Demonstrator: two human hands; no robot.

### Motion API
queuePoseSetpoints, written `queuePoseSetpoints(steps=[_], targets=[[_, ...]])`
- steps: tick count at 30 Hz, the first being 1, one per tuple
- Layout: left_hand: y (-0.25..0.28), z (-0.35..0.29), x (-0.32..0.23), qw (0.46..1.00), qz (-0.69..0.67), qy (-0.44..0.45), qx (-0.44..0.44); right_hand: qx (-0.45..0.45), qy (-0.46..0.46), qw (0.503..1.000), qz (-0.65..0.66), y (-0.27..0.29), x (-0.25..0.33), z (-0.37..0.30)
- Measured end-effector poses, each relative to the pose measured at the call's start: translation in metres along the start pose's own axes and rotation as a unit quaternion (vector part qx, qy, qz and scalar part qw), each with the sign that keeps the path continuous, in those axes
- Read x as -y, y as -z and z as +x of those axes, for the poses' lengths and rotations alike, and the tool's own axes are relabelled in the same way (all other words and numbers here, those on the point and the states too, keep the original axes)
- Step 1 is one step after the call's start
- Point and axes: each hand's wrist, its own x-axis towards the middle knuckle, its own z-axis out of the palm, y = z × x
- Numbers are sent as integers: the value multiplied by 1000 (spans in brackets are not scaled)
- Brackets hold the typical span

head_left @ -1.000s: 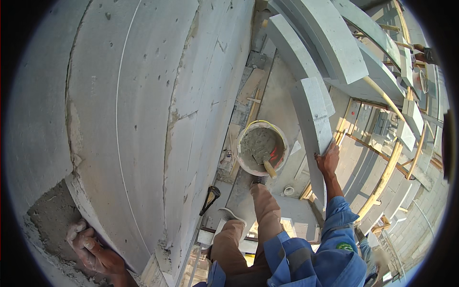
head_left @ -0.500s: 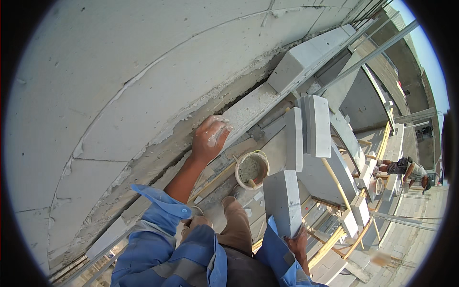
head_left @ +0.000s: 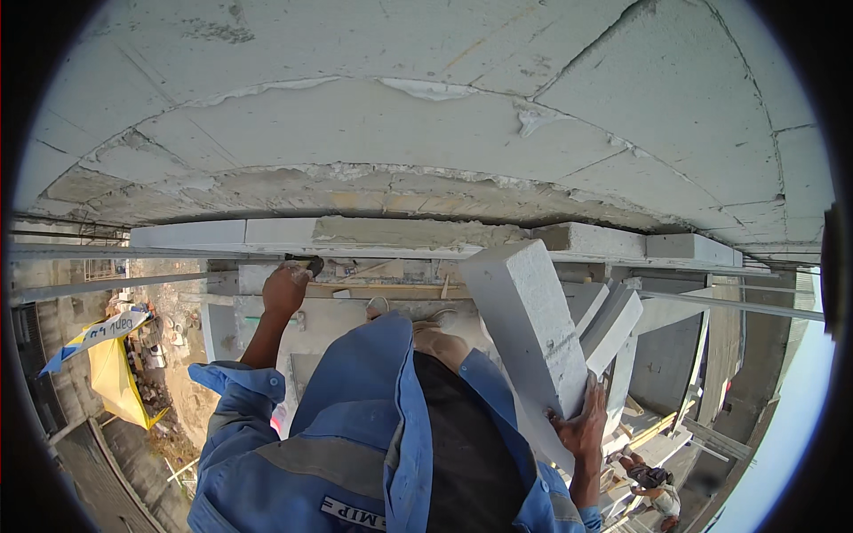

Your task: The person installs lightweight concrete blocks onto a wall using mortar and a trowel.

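Observation:
A long pale aerated concrete block [head_left: 533,324] slants up in front of me. My right hand [head_left: 582,422] grips its lower end; its upper end is close to a row of blocks [head_left: 280,233] along the wall's foot. Whether the two touch I cannot tell. Grey mortar [head_left: 418,233] is spread along the middle of that row. My left hand [head_left: 286,289] is closed at the row's near edge, left of the mortar. A small dark object [head_left: 311,264] sticks out of its grip, its kind unclear.
A block wall [head_left: 355,124] rises ahead. Metal rails [head_left: 115,286] run at both sides. More blocks [head_left: 615,329] stand on the right, with a co-worker [head_left: 653,489] beyond. A yellow canopy [head_left: 120,377] lies far below on the left.
My view has swung round to face the wall. The block in my right hand has come up toward the row. My left hand has left the ledge top and now closes round the dark object.

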Motion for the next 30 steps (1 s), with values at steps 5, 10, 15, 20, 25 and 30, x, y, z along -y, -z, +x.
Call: queuePoseSetpoints(steps=[5,10,15,20,25,30], targets=[[0,-20,1,953,-289,45,-80,45,162,986,11,21,60,88],[55,-30,-68,866,-497,14,-50,31,296,953,-52,10,119,167],[31,-1,-39,790,-597,69,-119,38,414,903,-108,-14,171,230],[18,8,-30,667,-726,98,-138,37,465,873,-145,-49,186,269],[-14,24,-32,685,-709,91,-141,26,517,837,-176,-76,178,286],[-31,37,-44,691,-699,113,-146,61,499,844,-186,-99,161,302]])
